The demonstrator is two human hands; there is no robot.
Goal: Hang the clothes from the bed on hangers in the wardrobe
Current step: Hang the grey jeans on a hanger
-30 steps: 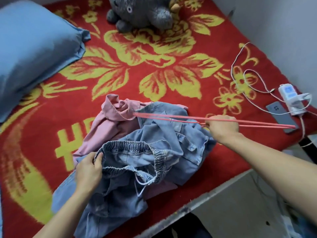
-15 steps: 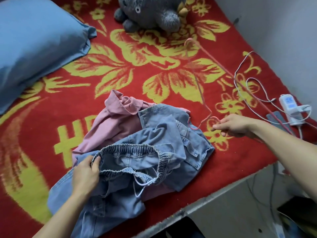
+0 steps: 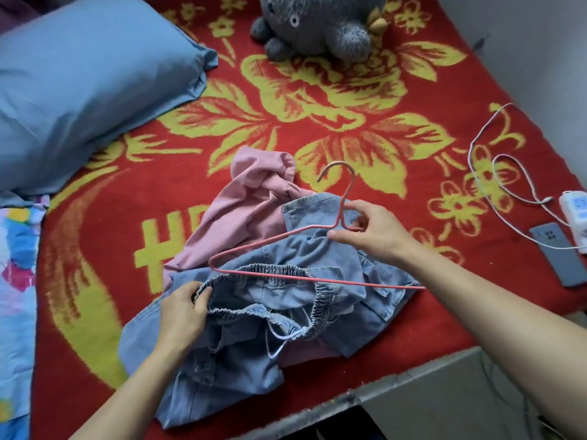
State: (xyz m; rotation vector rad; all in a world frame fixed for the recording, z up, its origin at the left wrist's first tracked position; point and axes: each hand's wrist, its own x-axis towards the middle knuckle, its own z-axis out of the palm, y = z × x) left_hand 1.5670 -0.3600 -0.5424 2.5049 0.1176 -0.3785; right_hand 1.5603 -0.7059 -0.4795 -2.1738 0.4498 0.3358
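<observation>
Denim pants lay crumpled at lower centre of the red bed, partly over a pink top. L hand gripped their elastic waistband, fingers curled over its edge. R hand pinched a pink wire hanger at the hook's base, just above the denim, hook twd upper frame. Pillow upper left, plush top centre, phone at right edge.
</observation>
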